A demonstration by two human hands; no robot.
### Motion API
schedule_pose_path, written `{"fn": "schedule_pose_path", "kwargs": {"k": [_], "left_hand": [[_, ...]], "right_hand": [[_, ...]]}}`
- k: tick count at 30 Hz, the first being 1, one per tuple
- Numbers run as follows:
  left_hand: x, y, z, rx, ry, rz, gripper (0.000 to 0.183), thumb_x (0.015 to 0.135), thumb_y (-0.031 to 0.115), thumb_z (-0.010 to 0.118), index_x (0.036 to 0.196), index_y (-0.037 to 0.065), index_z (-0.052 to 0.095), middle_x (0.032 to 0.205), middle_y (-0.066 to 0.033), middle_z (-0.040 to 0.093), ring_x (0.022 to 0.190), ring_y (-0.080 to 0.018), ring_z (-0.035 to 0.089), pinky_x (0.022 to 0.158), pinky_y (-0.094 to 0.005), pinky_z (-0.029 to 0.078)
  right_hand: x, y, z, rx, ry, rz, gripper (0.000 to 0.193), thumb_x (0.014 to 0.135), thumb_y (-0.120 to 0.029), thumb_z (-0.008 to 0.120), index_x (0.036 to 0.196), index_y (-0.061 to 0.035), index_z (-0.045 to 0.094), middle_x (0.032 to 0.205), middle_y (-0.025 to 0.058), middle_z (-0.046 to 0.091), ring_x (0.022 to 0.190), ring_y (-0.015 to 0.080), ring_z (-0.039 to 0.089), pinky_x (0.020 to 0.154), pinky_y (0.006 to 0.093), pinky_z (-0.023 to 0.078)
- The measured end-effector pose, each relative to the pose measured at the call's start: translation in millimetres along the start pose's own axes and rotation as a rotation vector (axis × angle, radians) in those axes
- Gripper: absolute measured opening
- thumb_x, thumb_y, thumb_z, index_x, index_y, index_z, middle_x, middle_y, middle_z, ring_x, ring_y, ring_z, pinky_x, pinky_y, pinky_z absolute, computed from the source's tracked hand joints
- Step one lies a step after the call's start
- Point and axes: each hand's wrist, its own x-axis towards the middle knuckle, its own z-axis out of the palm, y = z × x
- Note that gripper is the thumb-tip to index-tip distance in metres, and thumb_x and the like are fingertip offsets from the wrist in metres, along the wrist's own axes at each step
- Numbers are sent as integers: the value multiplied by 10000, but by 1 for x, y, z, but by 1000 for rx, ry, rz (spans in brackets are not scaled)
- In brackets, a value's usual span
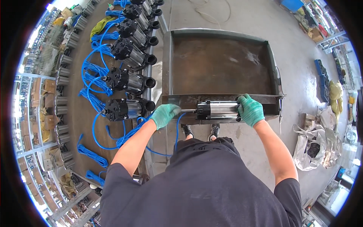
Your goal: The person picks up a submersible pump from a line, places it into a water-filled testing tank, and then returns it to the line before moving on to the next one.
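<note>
A submersible pump (219,109) with a shiny steel body and a black head lies on its side across the near rim of a rusty steel tank (168,68). The right hand (250,109), in a green glove, is wrapped around the pump's outlet end, fingers curled over the top of the steel body. The left hand (165,114), also green-gloved, is closed on the blue cable (177,130) just where it leaves the black head; from under those fingers the cable hangs down in a loop toward the floor.

To the left of the left fingers, a workbench (81,113) carries a row of like pumps (126,81) lying side by side, each with its blue cable coiled beside it. Judging from this, many pumps look already handled and laid out, while this one is only now at the tank. The tank's bottom looks dark and murky; I cannot tell whether it holds water. Nothing else lies in it.
</note>
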Motion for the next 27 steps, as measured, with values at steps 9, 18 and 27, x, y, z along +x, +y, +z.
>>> {"fn": "schedule_pose_path", "kwargs": {"k": [9,18,27], "left_hand": [[6,8,21,-353,165,-266,450,1082,418,555,1261,23,674,900,-71,691,893,-210,685,834,-330,547],[13,6,18,-527,-16,-511,404,1093,373,530,1185,7,675,803,-71,686,733,-191,662,698,-339,538],[-10,4,12,37,74,92,457,949,244,753,1320,7,629,1243,-149,645,1148,-267,635,983,-362,517]], "right_hand": [[0,4,2,-3,3,6,187,892,-169,616,1070,-121,649,1032,104,648,878,339,693,735,462,568],[2,-1,0,-15,-21,20,189,890,-167,617,1069,-115,650,1035,110,649,876,343,694,737,462,572],[-2,2,4,-3,12,-3,198,888,-164,610,1075,-111,650,1042,115,646,877,347,694,733,462,570]]}}
